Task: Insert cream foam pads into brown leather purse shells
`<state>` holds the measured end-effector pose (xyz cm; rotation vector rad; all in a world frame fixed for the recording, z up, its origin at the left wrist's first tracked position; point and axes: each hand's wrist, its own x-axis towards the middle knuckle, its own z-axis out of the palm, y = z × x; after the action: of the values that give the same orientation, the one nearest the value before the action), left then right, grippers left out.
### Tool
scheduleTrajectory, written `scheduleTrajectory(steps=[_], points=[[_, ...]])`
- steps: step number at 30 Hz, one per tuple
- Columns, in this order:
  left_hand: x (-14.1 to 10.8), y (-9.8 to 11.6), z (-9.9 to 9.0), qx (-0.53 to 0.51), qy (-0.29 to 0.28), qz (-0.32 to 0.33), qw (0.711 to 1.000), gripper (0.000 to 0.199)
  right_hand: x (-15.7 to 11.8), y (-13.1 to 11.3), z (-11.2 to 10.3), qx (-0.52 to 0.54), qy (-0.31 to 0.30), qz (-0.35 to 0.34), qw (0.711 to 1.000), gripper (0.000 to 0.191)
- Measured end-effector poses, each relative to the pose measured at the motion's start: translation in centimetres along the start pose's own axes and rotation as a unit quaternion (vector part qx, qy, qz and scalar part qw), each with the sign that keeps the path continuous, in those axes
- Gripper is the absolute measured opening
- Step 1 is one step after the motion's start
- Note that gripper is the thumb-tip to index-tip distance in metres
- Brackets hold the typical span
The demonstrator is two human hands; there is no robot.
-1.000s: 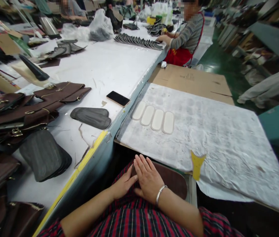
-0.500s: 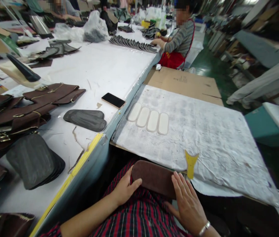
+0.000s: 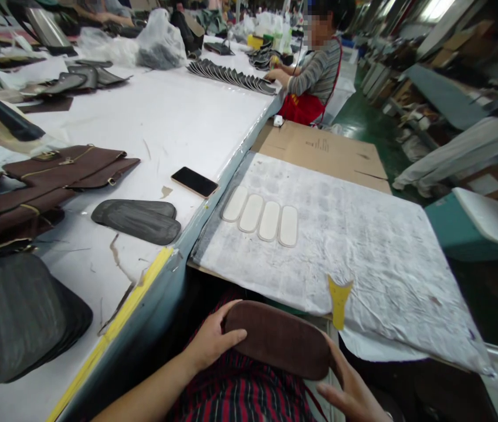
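Dark brown panel (image 3: pixel 277 340) is held between the hands over the striped garment (image 3: pixel 249 390), just short of the cloth-covered tabletop (image 3: pixel 376 252). Long axis runs left-right, right end lower. Left end is grasped by left hand (image 3: pixel 213 340), thumb across the face. Right end is flanked by right hand's (image 3: pixel 351 384) fingers, thumb apart; whether it's gripped can't be told.

I am touching one brown panel (image 3: pixel 277 340) with two hands, left hand (image 3: pixel 213 343) and right hand (image 3: pixel 354 392), and I am seeing four white panels (image 3: pixel 268 221), one phone (image 3: pixel 195 181), one yellow forked piece (image 3: pixel 339 300), two overlapping dark panels (image 3: pixel 136 221), and one dark stack (image 3: pixel 15 316) whose pieces I am not managing to count
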<state>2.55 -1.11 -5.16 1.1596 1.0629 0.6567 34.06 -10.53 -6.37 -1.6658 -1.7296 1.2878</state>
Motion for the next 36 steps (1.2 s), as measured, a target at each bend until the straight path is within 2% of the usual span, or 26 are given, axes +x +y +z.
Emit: scheduleTrajectory(steps=[3, 5, 7, 9, 12, 15, 17, 19, 21, 23, 29, 33, 36], points=[[0.5, 0.6, 0.3, 0.005, 0.036, -0.029, 0.999, 0.045, 0.4, -0.2, -0.5, 0.012, 0.001, 0.032, 0.999, 0.066], [0.9, 1.1, 0.5, 0.008, 0.039, -0.044, 0.998, 0.041, 1.3, -1.5, -0.8, -0.052, 0.026, 0.057, 0.997, 0.060], [1.2, 1.6, 0.8, 0.014, 0.048, -0.053, 0.997, 0.038, 3.1, -4.0, -0.9, -0.149, 0.063, 0.054, 0.985, 0.059], [1.5, 1.8, 1.1, 0.026, 0.071, -0.050, 0.996, 0.037, 5.7, -7.3, -0.3, -0.230, 0.074, 0.001, 0.970, 0.062], [1.5, 1.5, 1.4, 0.012, 0.086, -0.053, 0.995, 0.042, 9.8, -12.1, 2.1, -0.283, 0.026, -0.076, 0.956, 0.065], [0.7, 0.6, 1.2, -0.059, 0.071, -0.081, 0.992, 0.056, 12.4, -14.5, 4.8, -0.299, -0.040, -0.080, 0.950, 0.064], [0.0, -0.3, 0.9, -0.094, 0.047, -0.060, 0.993, 0.064, 13.1, -14.8, 5.8, -0.303, -0.052, -0.064, 0.949, 0.057], [-0.6, -1.2, 0.4, -0.092, -0.006, 0.000, 0.996, 0.073, 13.1, -14.6, 6.1, -0.303, -0.051, -0.054, 0.950, 0.051], [-0.9, -2.0, -0.1, -0.054, -0.058, 0.054, 0.995, 0.093, 13.0, -14.4, 5.9, -0.299, -0.052, -0.052, 0.951, 0.046], [-0.9, -2.8, -0.4, -0.006, -0.072, 0.076, 0.994, 0.104, 12.9, -14.3, 5.7, -0.296, -0.055, -0.050, 0.952, 0.042], [-1.1, -4.3, -0.3, 0.050, -0.050, 0.080, 0.994, 0.086, 13.3, -14.0, 6.0, -0.283, -0.044, -0.042, 0.957, 0.038], [-1.4, -4.1, 0.0, 0.065, -0.035, 0.069, 0.995, 0.080, 13.6, -13.8, 6.1, -0.287, -0.034, -0.031, 0.957, 0.041], [-1.5, -3.7, 0.1, 0.062, -0.021, 0.068, 0.996, 0.075, 13.9, -14.1, 6.0, -0.286, -0.049, -0.036, 0.956, 0.044]])
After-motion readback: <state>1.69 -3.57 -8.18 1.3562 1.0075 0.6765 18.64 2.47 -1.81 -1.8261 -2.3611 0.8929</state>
